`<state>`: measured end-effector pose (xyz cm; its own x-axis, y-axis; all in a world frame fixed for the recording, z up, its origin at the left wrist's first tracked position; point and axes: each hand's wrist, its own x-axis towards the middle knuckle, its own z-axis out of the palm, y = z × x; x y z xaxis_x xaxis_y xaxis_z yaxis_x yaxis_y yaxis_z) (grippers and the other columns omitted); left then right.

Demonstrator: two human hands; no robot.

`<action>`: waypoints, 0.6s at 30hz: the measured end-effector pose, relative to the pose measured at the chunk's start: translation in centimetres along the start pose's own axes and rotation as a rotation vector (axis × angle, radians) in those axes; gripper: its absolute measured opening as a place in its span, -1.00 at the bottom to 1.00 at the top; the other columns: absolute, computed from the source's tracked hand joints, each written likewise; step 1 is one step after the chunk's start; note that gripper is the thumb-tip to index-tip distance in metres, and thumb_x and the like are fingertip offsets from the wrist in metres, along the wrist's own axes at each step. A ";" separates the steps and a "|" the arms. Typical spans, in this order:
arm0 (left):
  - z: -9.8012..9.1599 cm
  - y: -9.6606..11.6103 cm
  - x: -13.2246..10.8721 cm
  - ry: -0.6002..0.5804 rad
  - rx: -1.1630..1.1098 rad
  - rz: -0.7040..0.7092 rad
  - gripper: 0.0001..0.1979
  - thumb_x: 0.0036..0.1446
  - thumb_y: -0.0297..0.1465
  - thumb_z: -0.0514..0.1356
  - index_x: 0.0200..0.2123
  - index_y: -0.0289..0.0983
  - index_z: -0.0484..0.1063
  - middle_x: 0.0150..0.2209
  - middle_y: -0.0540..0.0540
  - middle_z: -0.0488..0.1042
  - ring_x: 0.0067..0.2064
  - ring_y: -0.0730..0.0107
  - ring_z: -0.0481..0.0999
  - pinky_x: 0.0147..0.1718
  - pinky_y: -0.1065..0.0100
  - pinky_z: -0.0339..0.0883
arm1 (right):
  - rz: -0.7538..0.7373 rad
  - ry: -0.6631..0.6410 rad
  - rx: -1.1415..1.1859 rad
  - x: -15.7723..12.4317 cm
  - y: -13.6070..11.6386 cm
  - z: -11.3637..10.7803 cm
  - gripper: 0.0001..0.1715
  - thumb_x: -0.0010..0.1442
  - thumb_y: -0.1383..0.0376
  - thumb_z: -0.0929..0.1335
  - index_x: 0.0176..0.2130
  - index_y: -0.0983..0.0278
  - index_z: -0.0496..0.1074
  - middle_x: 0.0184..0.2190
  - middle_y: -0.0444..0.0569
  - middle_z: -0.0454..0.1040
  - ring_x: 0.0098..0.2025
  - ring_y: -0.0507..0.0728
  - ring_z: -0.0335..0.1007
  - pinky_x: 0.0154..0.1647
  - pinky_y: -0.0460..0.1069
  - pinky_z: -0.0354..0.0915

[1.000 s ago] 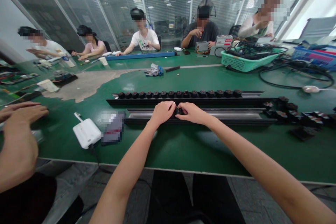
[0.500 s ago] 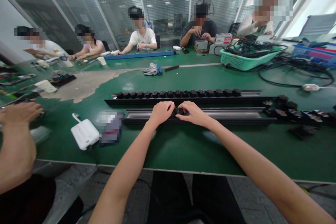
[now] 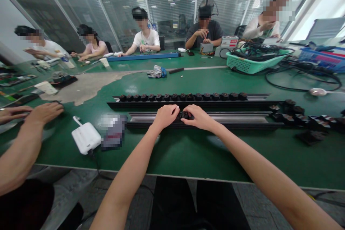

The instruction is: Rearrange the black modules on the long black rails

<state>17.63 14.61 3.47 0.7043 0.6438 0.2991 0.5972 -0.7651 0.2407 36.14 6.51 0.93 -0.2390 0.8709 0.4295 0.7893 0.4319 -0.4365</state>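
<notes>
My left hand (image 3: pixel 165 115): fingers curled nearly closed, thumb and fingertips pressed against the left side of the small black module (image 3: pixel 184 115).
My right hand (image 3: pixel 198 116): fingers bent in, pinching the same module from its right side; the two hands almost meet over it.
Small black module: sits on the near rail (image 3: pixel 242 118), straight ahead of me at 12 o'clock, mostly covered by my fingers.
Near rail: long, dark, lying crosswise on the green table (image 3: pixel 188 151), running from 9 to 3 o'clock under my hands.
Far rail (image 3: pixel 258 96): just beyond at 12 o'clock, parallel, carrying a row of black modules (image 3: pixel 183 96).
Loose modules (image 3: pixel 296 112): a cluster at 3 o'clock, by the rails' right ends.
White adapter (image 3: pixel 86 137): at 9 o'clock, well apart from my hands.
Co-worker's hand (image 3: pixel 44 112): flat on the table, farther out at 9 o'clock.
</notes>
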 end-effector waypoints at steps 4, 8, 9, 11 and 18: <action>0.0 0.0 0.0 -0.006 0.006 0.000 -0.62 0.40 -0.29 -0.06 -0.32 -0.21 0.50 -0.24 -0.13 0.61 -0.18 0.17 0.58 -0.26 0.29 0.31 | 0.019 -0.006 -0.006 -0.1 0.1 0.0 -0.77 0.20 0.15 0.39 -0.22 0.25 0.37 -0.39 -0.10 0.33 -0.28 0.13 0.24 -0.17 0.03 0.16; 0.0 0.1 0.0 -0.023 0.027 -0.011 -0.61 0.40 -0.29 -0.08 -0.31 -0.21 0.51 -0.24 -0.13 0.61 -0.18 0.18 0.59 -0.26 0.30 0.30 | 0.045 -0.023 0.006 -0.1 0.1 -0.3 -0.76 0.19 0.15 0.40 -0.23 0.24 0.36 -0.40 -0.10 0.32 -0.29 0.13 0.23 -0.20 0.02 0.16; 0.0 0.1 0.0 -0.027 0.033 -0.011 -0.61 0.40 -0.29 -0.08 -0.30 -0.21 0.51 -0.24 -0.13 0.61 -0.17 0.19 0.59 -0.26 0.31 0.30 | 0.046 -0.027 0.011 -0.1 0.1 -0.3 -0.76 0.19 0.15 0.40 -0.24 0.24 0.35 -0.40 -0.10 0.32 -0.29 0.13 0.23 -0.20 0.02 0.16; 0.0 0.1 0.0 -0.027 0.039 -0.011 -0.61 0.40 -0.29 -0.08 -0.30 -0.21 0.51 -0.24 -0.12 0.61 -0.17 0.20 0.58 -0.25 0.31 0.30 | 0.045 -0.030 0.018 -0.2 0.1 -0.5 -0.77 0.18 0.16 0.40 -0.24 0.24 0.35 -0.40 -0.10 0.32 -0.29 0.13 0.22 -0.20 0.02 0.15; 0.2 -0.2 0.0 -0.017 0.029 0.000 -0.62 0.40 -0.29 -0.06 -0.29 -0.21 0.52 -0.23 -0.10 0.62 -0.17 0.21 0.58 -0.27 0.31 0.27 | 0.043 -0.026 0.045 -0.4 0.2 -0.7 -0.79 0.17 0.18 0.40 -0.26 0.23 0.32 -0.40 -0.11 0.29 -0.29 0.13 0.21 -0.20 0.02 0.15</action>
<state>17.62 14.73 3.23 0.7105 0.6440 0.2836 0.6079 -0.7648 0.2134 36.82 6.08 1.20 -0.2207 0.8941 0.3896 0.7728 0.4040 -0.4895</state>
